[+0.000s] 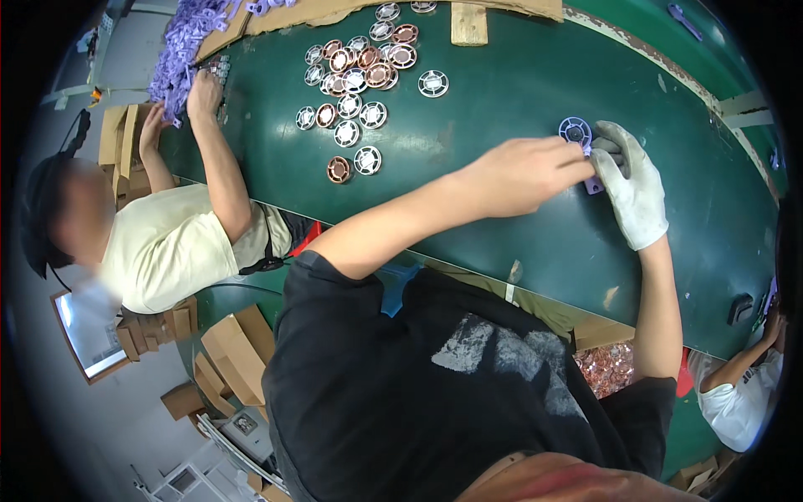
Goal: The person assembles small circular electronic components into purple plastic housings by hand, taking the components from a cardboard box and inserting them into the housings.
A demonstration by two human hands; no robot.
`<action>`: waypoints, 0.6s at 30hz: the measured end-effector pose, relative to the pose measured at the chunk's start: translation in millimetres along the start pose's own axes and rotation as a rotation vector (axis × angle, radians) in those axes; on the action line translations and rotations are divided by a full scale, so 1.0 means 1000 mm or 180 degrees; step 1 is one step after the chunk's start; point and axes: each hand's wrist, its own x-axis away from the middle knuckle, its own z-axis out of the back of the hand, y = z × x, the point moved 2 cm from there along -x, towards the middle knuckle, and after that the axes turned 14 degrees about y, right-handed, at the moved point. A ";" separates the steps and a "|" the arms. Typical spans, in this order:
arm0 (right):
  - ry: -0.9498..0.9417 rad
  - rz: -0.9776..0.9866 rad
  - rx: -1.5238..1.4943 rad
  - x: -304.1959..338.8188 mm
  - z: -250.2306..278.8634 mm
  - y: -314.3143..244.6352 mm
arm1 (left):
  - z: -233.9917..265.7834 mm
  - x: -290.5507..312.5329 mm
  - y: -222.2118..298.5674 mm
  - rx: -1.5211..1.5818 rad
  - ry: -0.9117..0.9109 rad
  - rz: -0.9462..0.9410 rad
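Observation:
My bare left hand [531,177] reaches across the green table with its fingertips pinched together at a purple plastic piece [594,185]. My right hand [633,186], in a white glove, is closed around the other side of that piece. A round purple wheel-like part [575,130] with a dark centre shows just above my fingers. Whether it is joined to the piece below is hidden by my hands. To the left lie several round spoked discs, some silver, such as this silver disc [367,160], and some copper-coloured, such as this copper disc [339,170].
A co-worker [176,243] at the left reaches into a heap of purple plastic parts [180,54]. A wooden block [468,23] sits at the far edge. Another person [744,397] is at the lower right, near a black object [740,309]. Copper-coloured pieces [604,368] fill a box below the table.

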 end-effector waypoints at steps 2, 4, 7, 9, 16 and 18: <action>0.0151 0.0146 0.0475 0.003 -0.004 -0.002 | 0.026 -0.006 -0.012 -0.0267 0.0162 0.0067; 0.0400 0.0359 0.1104 0.008 -0.010 -0.007 | 0.055 -0.007 -0.030 -0.1379 0.0557 0.0789; 0.0317 0.0687 0.1731 0.012 -0.019 -0.029 | 0.090 0.013 -0.055 -0.2554 0.0291 0.1452; 0.0484 0.1123 0.1790 0.013 -0.019 -0.020 | 0.091 0.022 -0.065 -0.2089 0.0028 0.1252; 0.0560 0.1528 0.1757 0.012 -0.010 -0.009 | 0.041 -0.014 -0.023 -0.0088 0.0469 0.1125; 0.0647 0.1607 0.1813 0.015 -0.007 -0.005 | 0.023 -0.025 -0.009 0.0323 0.0463 0.0747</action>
